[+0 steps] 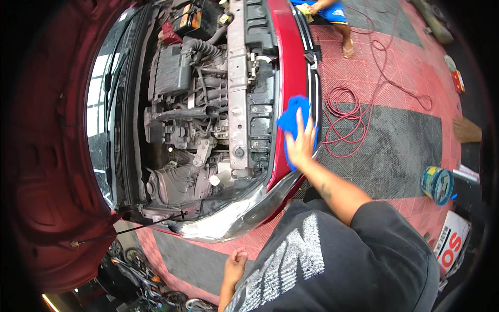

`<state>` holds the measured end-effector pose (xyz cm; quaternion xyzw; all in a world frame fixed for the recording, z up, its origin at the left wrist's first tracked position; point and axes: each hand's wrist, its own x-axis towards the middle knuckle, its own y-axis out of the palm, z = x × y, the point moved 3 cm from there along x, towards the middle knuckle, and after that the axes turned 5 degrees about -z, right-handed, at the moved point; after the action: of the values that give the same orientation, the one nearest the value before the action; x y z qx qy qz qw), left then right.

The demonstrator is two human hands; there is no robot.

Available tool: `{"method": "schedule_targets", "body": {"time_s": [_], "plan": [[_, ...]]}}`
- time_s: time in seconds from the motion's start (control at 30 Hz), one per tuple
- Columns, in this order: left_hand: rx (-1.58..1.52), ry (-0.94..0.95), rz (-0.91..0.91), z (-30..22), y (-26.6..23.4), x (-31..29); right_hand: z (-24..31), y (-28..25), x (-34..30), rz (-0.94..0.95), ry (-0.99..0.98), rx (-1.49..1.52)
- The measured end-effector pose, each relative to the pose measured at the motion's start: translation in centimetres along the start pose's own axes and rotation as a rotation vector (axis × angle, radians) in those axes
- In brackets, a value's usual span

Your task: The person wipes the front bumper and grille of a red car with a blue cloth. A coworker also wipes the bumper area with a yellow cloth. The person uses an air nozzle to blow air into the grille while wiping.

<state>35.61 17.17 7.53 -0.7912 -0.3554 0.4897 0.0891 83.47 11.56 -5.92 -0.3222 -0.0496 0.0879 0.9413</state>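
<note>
My right hand lies flat on a blue cloth, its fingers stretched out and apart. Under the palm, the cloth is pressed against the red front edge of a car, beside the grille's dark and chrome strips. Part of the cloth is covered by the hand. Lower down, my left hand hangs near my body, close to the clear headlight. Its fingers are curled in, and nothing shows in them.
A raised red hood stands over the exposed engine bay. At the top, another person's leg shows beside the bumper. A red hose lies coiled on the red and grey floor tiles. A teal bucket stands at the right.
</note>
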Motion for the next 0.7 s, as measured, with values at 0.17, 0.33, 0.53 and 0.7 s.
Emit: {"method": "schedule_targets", "body": {"time_s": [0.17, 0.33, 0.53, 0.7], "plan": [[0.046, 0.103, 0.048, -2.0, -1.5, 1.7, -1.4, -2.4, -9.5, 0.066, -0.002, 0.121], [0.124, 0.26, 0.128, 0.2, -3.1, 3.4, -6.7, -5.2, -12.7, 0.268, 0.329, 0.824], [0.171, 0.339, 0.139, -0.6, -2.1, 3.4, -12.2, -11.7, -14.0, 0.11, 0.883, 1.326], [0.178, 0.259, 0.191, -2.8, -0.2, 3.6, -8.6, -3.9, -9.8, -0.054, 0.264, 0.735]]}}
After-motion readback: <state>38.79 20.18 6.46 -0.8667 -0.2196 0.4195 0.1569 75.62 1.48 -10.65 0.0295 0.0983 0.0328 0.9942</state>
